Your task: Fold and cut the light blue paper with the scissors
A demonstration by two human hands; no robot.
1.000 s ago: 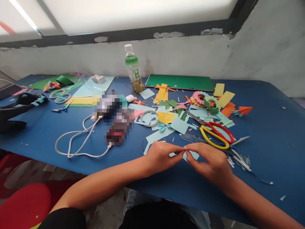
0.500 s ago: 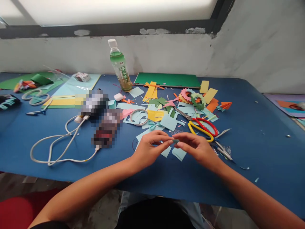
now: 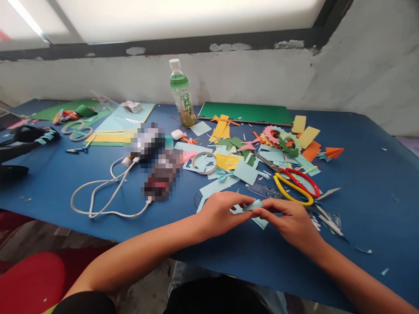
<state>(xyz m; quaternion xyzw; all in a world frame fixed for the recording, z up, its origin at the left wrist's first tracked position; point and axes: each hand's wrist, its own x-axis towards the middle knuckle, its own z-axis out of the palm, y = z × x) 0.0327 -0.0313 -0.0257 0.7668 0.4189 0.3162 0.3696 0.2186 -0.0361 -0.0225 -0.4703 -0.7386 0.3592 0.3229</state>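
Between the fingertips of both hands is a small folded piece of light blue paper [image 3: 253, 205]. My left hand [image 3: 225, 213] pinches its left end with thumb and fingers. At its right end, my right hand [image 3: 290, 218] pinches it the same way. Both hands are above the near part of the blue table, over light blue paper pieces partly hidden by them. Just beyond lie a light blue square [image 3: 246, 172], a clear ruler [image 3: 264, 191] and scissors with red and yellow handles [image 3: 294, 185].
A green bottle [image 3: 183, 102] stands near the wall. Paper scraps, a tape roll [image 3: 204, 162] and paper rings [image 3: 278, 140] cover the middle. A white cable [image 3: 98, 213] and blurred devices lie left; pens [image 3: 330, 222] lie right. Black straps [image 3: 24, 135] are at far left.
The view has shifted left, so the table items appear farther right. More of the folded light blue paper shows between my fingers, and its angle has changed; both hands still hold it.
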